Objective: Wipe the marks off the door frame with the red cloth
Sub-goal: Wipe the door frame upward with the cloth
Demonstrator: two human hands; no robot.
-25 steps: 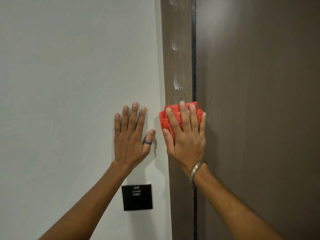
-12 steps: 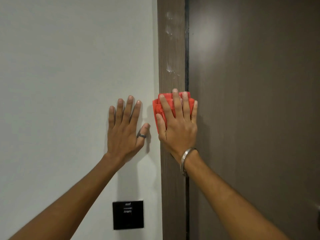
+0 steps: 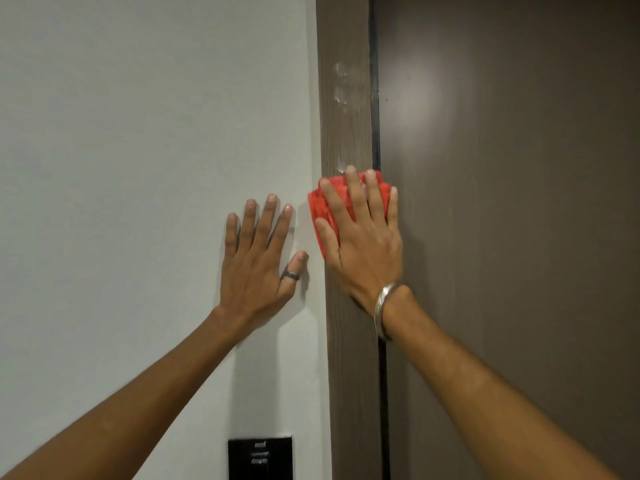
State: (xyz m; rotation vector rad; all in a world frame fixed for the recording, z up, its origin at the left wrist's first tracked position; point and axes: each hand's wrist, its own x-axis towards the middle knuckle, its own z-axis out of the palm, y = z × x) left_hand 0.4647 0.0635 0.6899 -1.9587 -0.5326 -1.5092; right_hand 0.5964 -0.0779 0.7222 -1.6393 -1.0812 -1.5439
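Observation:
A brown wooden door frame runs vertically through the middle. My right hand lies flat on it, pressing a folded red cloth against the wood; red shows past the fingers and thumb. Whitish smear marks sit on the frame well above the cloth, and a smaller mark lies just at the fingertips. My left hand, with a ring on the thumb, rests flat with fingers spread on the white wall, left of the frame, holding nothing.
A dark brown door fills the right side, separated from the frame by a narrow black gap. A black switch plate sits on the wall below my left hand. A metal bangle circles my right wrist.
My right hand has slid the red cloth up the frame, over the lower smear, which no longer shows. My left hand stays flat on the wall. The view has tilted upward.

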